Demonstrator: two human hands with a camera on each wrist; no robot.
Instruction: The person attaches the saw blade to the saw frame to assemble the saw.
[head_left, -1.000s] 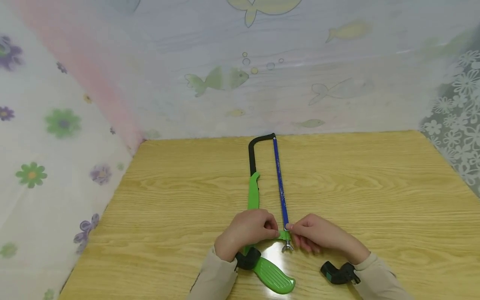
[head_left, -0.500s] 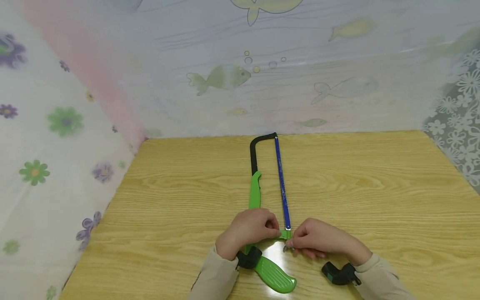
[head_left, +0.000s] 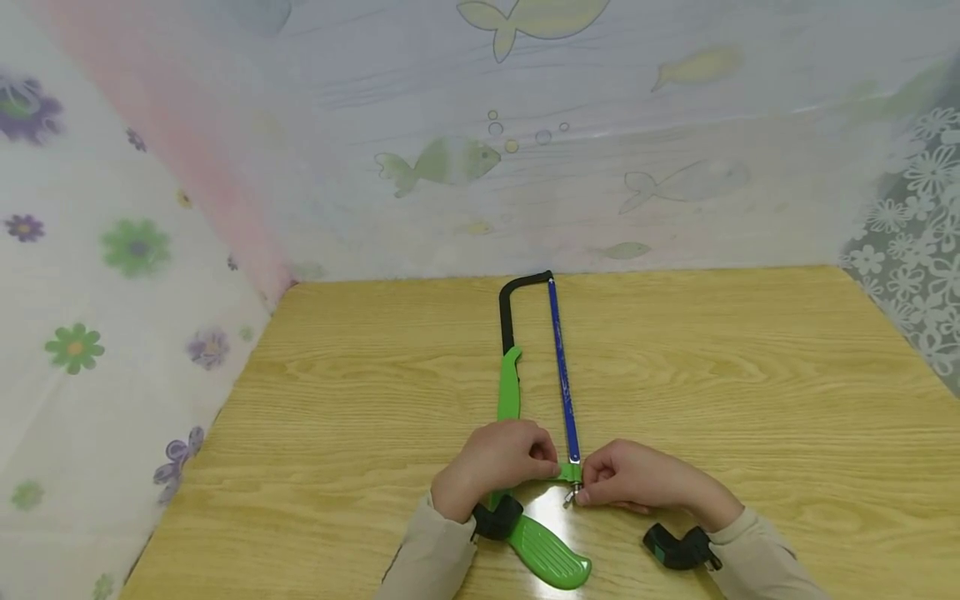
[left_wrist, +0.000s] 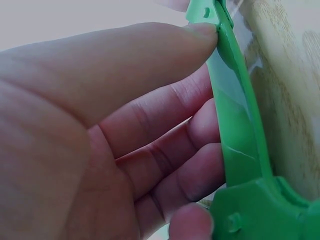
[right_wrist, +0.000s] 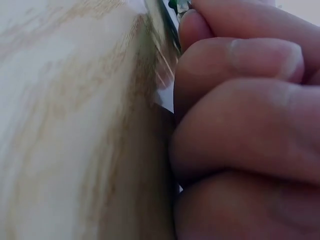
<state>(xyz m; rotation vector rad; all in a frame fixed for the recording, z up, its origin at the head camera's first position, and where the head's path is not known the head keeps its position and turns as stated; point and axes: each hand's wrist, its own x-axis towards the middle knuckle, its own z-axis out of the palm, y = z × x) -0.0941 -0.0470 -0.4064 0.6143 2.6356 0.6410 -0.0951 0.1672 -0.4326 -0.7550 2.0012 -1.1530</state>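
A hacksaw [head_left: 508, 387] with a green and black frame lies on the table, its blade [head_left: 562, 367] blue and stretched along the right side. My left hand [head_left: 495, 457] grips the green crosspiece at the near end. In the left wrist view, the thumb presses one face of that green frame part [left_wrist: 235, 120] and the other fingers sit behind it. At the blade's near end, my right hand [head_left: 637, 477] pinches a small metal wing nut [head_left: 569, 499] between thumb and forefinger. The right wrist view shows curled fingers [right_wrist: 235, 120] close to the wood, with the nut mostly hidden.
The saw's green handle [head_left: 551, 554] points toward the near edge, below the left wrist. Wood-grain tabletop [head_left: 750, 375] extends on both sides. A fish-patterned sheet [head_left: 442, 217] rises behind the table, and a flowered sheet [head_left: 135, 350] borders it at left.
My right hand has moved down from the blade's near end to the wing nut, which has turned to a different angle. The left hand has kept its grip on the saw frame.
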